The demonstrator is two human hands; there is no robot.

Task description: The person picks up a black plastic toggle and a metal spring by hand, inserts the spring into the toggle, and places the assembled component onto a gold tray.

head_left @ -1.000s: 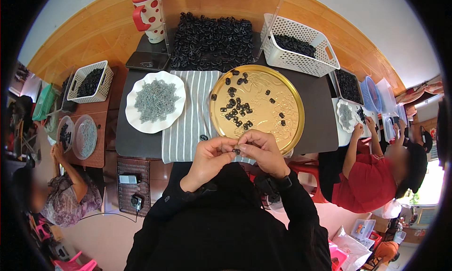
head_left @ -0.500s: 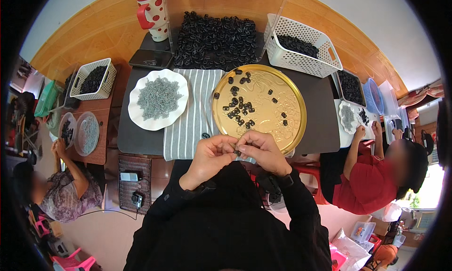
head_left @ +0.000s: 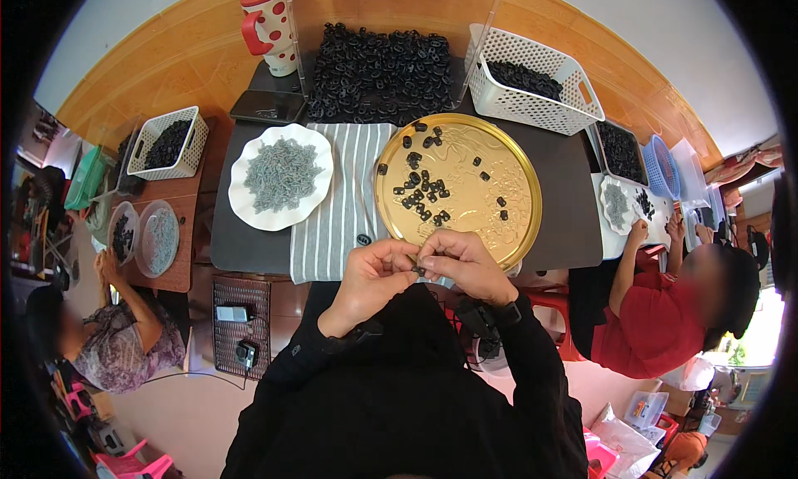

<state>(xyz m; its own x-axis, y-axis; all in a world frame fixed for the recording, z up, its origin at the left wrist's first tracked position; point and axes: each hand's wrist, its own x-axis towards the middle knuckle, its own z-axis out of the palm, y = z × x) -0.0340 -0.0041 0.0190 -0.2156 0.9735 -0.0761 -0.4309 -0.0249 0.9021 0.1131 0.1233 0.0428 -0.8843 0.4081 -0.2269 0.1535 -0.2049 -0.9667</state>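
My left hand and my right hand meet over the near edge of the striped cloth, fingertips pinched together. Between them they grip a small black part, mostly hidden by the fingers. Just beyond lies a round gold tray with several black plastic pieces scattered over its left half. One black oval piece rests on the grey-and-white striped cloth, close to my left hand. Left of the cloth, a white scalloped plate holds a heap of small grey screw-like pieces.
A large pile of black parts fills a clear-walled bin at the back. Beside it stand a white perforated basket, a dark phone-like slab and a red-dotted tumbler. Co-workers sit at the left and right.
My hands stay pinched on the small part with hardly any movement. The view shifts very slightly. The right co-worker's hand has moved a little.
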